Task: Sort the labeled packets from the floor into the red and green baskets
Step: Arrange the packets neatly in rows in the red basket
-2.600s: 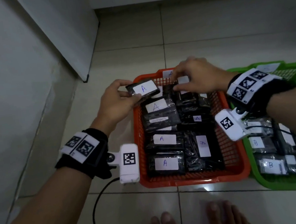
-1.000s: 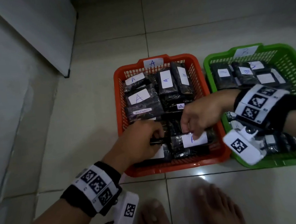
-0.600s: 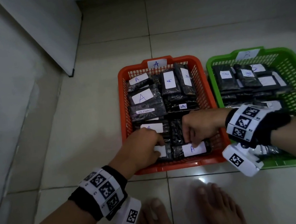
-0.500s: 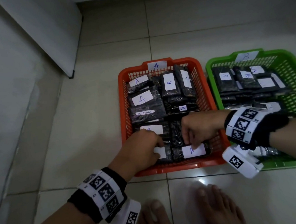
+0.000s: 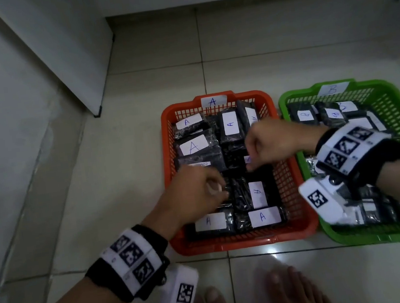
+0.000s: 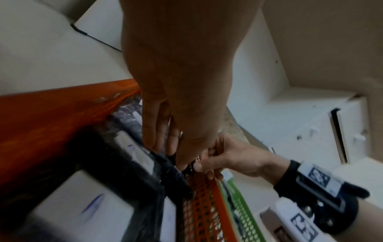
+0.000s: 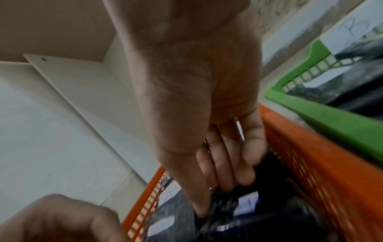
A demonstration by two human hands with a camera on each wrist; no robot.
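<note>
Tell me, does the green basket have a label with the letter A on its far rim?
No, the label on the far rim of the green basket shows a B, while the red basket carries the A.

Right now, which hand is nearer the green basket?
Right. The right hand works over the red basket, on the side next to the green basket. The left hand is over the red basket's far side.
</note>
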